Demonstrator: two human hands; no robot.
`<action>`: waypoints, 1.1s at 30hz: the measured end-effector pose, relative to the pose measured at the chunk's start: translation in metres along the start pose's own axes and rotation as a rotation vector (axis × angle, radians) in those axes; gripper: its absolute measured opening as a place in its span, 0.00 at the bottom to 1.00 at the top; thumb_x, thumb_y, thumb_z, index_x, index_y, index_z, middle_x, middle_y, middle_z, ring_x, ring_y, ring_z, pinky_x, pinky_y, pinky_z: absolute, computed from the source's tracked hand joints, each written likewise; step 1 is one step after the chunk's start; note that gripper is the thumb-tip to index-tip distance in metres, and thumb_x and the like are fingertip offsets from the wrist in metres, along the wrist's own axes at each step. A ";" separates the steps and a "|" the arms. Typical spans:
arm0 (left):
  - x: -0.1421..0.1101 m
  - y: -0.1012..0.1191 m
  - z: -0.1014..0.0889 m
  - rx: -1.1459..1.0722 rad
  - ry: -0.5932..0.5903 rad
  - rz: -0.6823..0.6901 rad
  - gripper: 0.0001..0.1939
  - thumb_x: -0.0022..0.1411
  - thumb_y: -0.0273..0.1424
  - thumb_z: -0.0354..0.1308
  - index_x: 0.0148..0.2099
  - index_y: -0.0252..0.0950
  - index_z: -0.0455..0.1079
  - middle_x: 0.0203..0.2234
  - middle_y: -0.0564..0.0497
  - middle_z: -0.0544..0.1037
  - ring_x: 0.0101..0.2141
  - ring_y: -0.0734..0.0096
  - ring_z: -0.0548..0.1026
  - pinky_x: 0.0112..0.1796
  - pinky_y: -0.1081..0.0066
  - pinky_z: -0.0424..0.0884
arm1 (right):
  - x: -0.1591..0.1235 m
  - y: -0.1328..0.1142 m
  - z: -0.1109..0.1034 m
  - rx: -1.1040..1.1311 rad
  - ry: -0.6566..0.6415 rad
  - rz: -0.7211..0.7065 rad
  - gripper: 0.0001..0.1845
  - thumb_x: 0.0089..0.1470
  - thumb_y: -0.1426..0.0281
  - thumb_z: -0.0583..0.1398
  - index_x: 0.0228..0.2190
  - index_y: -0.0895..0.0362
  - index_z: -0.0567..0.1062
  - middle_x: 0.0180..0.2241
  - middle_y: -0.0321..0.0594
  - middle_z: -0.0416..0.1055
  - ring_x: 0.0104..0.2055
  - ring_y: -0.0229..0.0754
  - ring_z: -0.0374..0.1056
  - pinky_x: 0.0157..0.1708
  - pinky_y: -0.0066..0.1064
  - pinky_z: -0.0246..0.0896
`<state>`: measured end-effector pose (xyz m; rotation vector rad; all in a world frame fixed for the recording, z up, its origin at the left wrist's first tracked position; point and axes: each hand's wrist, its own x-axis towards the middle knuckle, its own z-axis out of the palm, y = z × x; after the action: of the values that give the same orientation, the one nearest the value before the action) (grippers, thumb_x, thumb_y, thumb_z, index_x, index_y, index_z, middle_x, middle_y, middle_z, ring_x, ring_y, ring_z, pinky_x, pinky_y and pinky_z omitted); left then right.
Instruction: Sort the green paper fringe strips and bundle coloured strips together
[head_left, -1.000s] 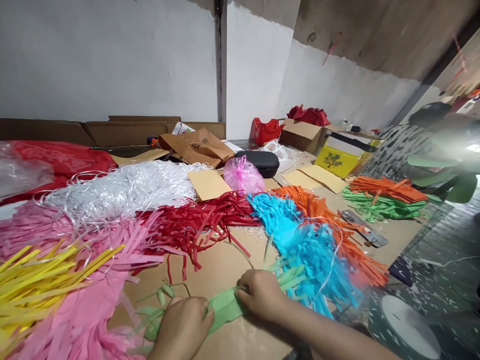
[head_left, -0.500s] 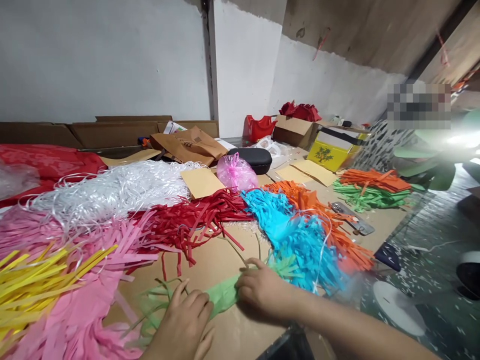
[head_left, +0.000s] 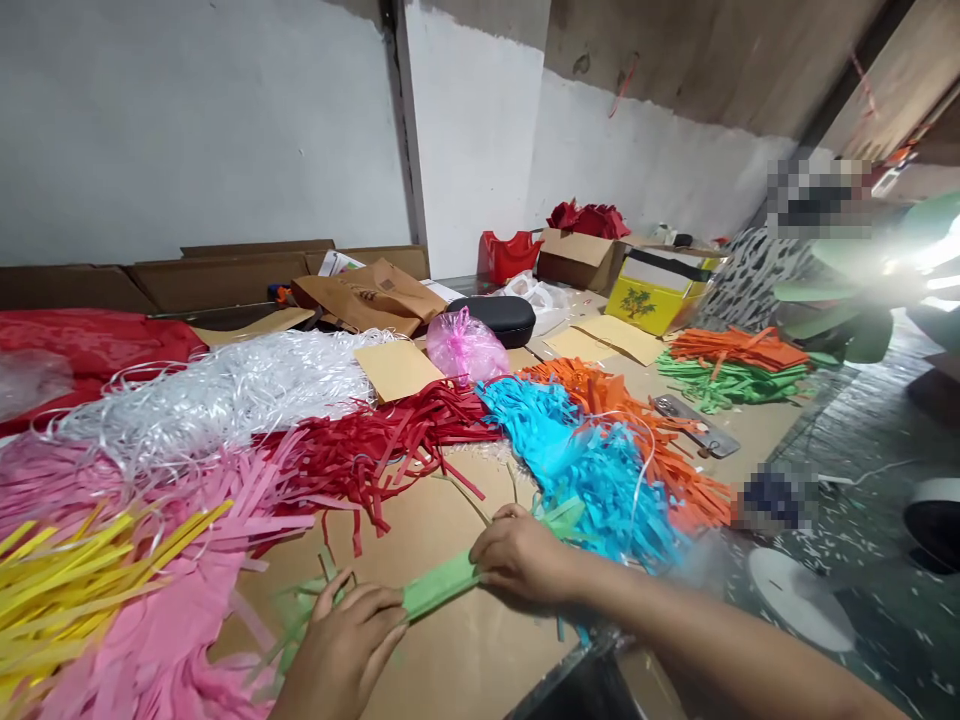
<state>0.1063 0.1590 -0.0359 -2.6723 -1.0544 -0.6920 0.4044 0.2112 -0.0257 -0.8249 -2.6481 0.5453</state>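
Note:
A folded strip of green fringed paper [head_left: 439,586] lies stretched across the brown cardboard table top [head_left: 420,520] in front of me. My left hand [head_left: 346,640] presses down on its left end, fingers spread over the green fringe. My right hand [head_left: 523,556] pinches its right end, where green fringes stick out beside the blue pile. The strip runs taut between the two hands.
Piles of fringed paper ring the hands: yellow [head_left: 67,580], pink [head_left: 157,620], white shreds [head_left: 225,385], red [head_left: 375,445], blue [head_left: 585,460], orange [head_left: 660,440]. A metal cutter [head_left: 694,425], pink bag [head_left: 465,345], black case [head_left: 495,315] and boxes lie behind. A person sits at far right.
The green paper has been pulled from a loose crumpled wad into a narrower, straighter strip. My left hand opened flat and slid left; my right hand shifted slightly up and right.

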 end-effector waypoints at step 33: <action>0.047 0.007 -0.013 -0.041 -0.521 -0.576 0.15 0.64 0.26 0.52 0.28 0.38 0.76 0.30 0.48 0.81 0.39 0.55 0.77 0.42 0.57 0.64 | 0.034 -0.007 -0.003 -0.151 -0.061 0.378 0.07 0.54 0.67 0.65 0.27 0.57 0.79 0.33 0.41 0.76 0.37 0.45 0.67 0.35 0.35 0.49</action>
<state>0.1362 0.1780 -0.0019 -2.6457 -1.9999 -0.0672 0.3752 0.2266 -0.0139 -1.3903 -2.6230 0.4683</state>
